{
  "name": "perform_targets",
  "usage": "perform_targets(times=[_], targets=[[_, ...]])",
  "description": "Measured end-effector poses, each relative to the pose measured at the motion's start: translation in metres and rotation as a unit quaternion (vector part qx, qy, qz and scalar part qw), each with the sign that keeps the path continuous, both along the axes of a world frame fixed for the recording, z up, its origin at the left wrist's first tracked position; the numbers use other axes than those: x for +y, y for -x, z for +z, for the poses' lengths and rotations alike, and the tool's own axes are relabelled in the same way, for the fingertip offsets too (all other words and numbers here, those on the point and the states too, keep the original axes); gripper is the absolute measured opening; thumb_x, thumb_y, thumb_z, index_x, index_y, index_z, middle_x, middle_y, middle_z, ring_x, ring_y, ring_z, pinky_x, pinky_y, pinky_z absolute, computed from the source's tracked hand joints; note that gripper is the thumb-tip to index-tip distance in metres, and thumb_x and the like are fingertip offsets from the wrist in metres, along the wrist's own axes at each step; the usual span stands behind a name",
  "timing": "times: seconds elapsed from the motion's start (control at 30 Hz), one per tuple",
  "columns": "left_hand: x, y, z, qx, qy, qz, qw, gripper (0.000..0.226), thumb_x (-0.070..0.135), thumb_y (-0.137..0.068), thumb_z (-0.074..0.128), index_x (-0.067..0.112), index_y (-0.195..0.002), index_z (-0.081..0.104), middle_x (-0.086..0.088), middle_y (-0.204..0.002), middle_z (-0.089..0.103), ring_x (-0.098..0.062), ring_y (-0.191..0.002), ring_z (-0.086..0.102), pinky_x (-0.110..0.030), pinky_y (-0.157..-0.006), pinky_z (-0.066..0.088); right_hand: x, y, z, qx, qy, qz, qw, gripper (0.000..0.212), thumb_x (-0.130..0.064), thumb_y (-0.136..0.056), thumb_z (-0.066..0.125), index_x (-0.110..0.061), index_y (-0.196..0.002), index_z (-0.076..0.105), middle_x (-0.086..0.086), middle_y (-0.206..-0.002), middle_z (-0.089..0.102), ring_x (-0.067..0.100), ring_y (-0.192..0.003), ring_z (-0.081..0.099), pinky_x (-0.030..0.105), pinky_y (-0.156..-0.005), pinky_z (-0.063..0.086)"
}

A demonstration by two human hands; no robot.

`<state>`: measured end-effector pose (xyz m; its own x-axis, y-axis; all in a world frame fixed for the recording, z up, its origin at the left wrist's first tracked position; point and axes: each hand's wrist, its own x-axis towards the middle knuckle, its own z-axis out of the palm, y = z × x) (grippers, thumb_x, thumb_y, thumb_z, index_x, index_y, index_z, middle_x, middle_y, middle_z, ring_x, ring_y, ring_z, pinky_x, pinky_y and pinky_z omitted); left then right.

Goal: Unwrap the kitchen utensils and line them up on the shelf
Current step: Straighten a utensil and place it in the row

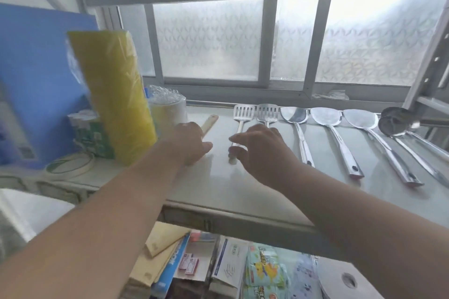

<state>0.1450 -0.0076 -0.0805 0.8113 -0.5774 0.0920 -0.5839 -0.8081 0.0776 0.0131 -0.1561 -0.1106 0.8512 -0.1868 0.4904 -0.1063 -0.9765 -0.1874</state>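
Shelf (255, 192): pale, glossy; carries a row of unwrapped utensils along its far part, handles pointing near.
Row, left to right: wooden spatula (209, 124), two slotted turners (243, 112) (267, 112), three solid turners (293, 116) (325, 117) (359, 119), then ladles (394, 121) at the far right.
Left hand (188, 142): lies over the near end of the wooden spatula, fingers curled down; whether it grips the handle I cannot tell, since the hand hides it.
Right hand (261, 145): fingers spread and relaxed, hovering over the left slotted turner's handle, holding nothing as far as shows.
Key relation: the wooden spatula's long axis slants from near-left to far-right, while its neighbours run nearly straight near-to-far. The left hand is nearer to it.
Likely next: swing its near end to match the row.
Left clutter: yellow pack (114, 94), blue board (36, 68), tape roll (70, 165).
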Motion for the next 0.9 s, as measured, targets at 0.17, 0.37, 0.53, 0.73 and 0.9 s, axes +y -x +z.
perform_targets(times=[0.17, 0.37, 0.53, 0.73, 0.9], targets=[[0.039, 0.036, -0.015, 0.032, 0.006, -0.007, 0.999, 0.052, 0.039, -0.111, 0.048, 0.014, -0.157, 0.049, -0.021, -0.132, 0.068, -0.037, -0.121, 0.063, -0.039, -0.102, 0.049, 0.032, 0.011, -0.011, 0.027, -0.024, 0.016, 0.999, 0.036, -0.049, -0.098, 0.056, -0.033, -0.127, 0.069, 0.006, -0.118, 0.070, 0.023, -0.123, 0.055, 0.040, -0.104, 0.038], [0.056, 0.041, -0.020, -0.002, 0.048, 0.043, 0.998, 0.033, 0.029, -0.110, 0.047, 0.004, -0.121, 0.066, -0.017, -0.120, 0.069, -0.038, -0.113, 0.068, -0.039, -0.085, 0.050, 0.053, 0.029, -0.014, 0.050, -0.031, 0.015, 0.998, 0.041, -0.054, -0.096, 0.051, -0.037, -0.130, 0.066, 0.006, -0.125, 0.067, 0.029, -0.122, 0.057, 0.044, -0.106, 0.043], [0.066, 0.041, -0.004, 0.006, 0.163, 0.055, 0.985, 0.031, 0.018, -0.101, 0.060, 0.003, -0.129, 0.061, -0.018, -0.123, 0.068, -0.038, -0.113, 0.066, -0.035, -0.084, 0.050, 0.050, 0.048, 0.002, 0.021, -0.039, 0.015, 0.999, 0.036, -0.045, -0.098, 0.057, -0.031, -0.129, 0.068, 0.004, -0.119, 0.072, 0.021, -0.122, 0.056, 0.039, -0.105, 0.043], [0.066, 0.053, 0.009, 0.092, 0.485, 0.084, 0.865, 0.013, 0.021, -0.098, 0.056, 0.015, -0.091, 0.064, -0.002, -0.079, 0.060, -0.027, -0.067, 0.052, -0.027, -0.050, 0.040, 0.037, 0.072, 0.024, -0.009, -0.036, -0.018, 0.999, 0.034, -0.038, -0.098, 0.061, -0.027, -0.130, 0.067, 0.014, -0.115, 0.068, 0.030, -0.117, 0.057, 0.038, -0.100, 0.043], [0.053, 0.062, 0.020, 0.313, 0.630, -0.007, 0.710, 0.016, -0.003, -0.095, 0.075, 0.012, -0.092, 0.071, -0.012, -0.094, 0.074, -0.025, -0.067, 0.074, -0.039, -0.076, 0.068, 0.008, 0.086, 0.039, -0.065, 0.013, -0.064, 0.996, 0.051, -0.031, -0.096, 0.065, -0.020, -0.144, 0.053, 0.005, -0.146, 0.057, 0.031, -0.130, 0.049, 0.040, -0.107, 0.039]])
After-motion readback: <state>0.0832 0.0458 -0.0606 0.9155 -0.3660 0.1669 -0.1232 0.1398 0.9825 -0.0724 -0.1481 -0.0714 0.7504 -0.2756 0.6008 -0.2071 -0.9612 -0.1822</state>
